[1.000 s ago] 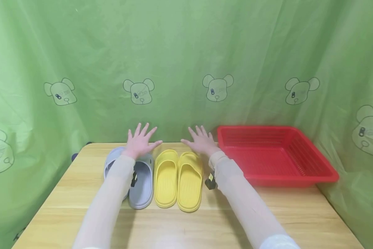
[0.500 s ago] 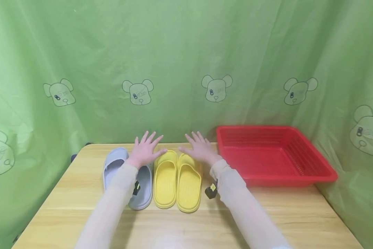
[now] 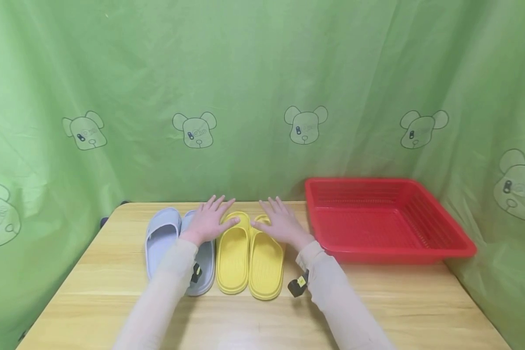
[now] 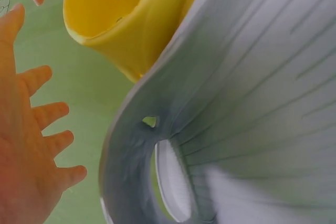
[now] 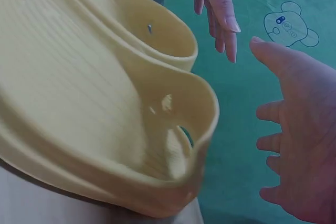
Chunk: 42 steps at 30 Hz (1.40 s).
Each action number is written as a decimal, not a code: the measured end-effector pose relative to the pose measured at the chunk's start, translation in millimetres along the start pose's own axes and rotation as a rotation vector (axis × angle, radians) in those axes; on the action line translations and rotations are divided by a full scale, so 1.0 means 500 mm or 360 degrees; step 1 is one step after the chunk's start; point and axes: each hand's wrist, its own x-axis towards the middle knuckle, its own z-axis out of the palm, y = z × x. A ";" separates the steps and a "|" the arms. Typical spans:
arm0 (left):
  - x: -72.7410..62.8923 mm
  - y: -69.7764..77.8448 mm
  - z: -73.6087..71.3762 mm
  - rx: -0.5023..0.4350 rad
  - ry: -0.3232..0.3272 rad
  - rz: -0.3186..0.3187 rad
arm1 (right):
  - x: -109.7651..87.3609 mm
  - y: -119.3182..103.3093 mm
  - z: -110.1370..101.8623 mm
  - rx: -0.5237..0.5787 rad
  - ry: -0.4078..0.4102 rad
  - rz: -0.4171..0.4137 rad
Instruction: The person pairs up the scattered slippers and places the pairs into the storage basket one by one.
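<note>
Both of my hands hover above a row of slippers, fingers straight and spread. Under my left hand [image 3: 208,222] is the right slipper of the grey-blue pair [image 3: 207,270], partly hidden; its mate [image 3: 160,239] lies beside it. My right hand [image 3: 281,224] is over the toe end of the right yellow slipper [image 3: 266,267], which sits next to the left yellow slipper [image 3: 233,257]. In the left wrist view, a gap separates my left hand [image 4: 26,150] from the grey slipper [image 4: 252,93]. The right wrist view likewise has my right hand [image 5: 310,145] apart from the yellow slipper [image 5: 68,93].
A red plastic basket [image 3: 395,253] with slatted sides stands on the right of the wooden table [image 3: 227,325]. Behind the table hangs a green curtain [image 3: 249,63] printed with bear heads. A small black device [image 3: 296,287] is strapped at my right wrist.
Both hands have drawn back toward me and a little lower in the view, the left also shifting right. Their fingers stay spread. The slippers and the basket have not moved.
</note>
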 end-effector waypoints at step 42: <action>0.018 0.024 0.052 0.0069 -0.0301 0.0019 | -0.012 0.040 0.078 0.0110 -0.0115 0.0077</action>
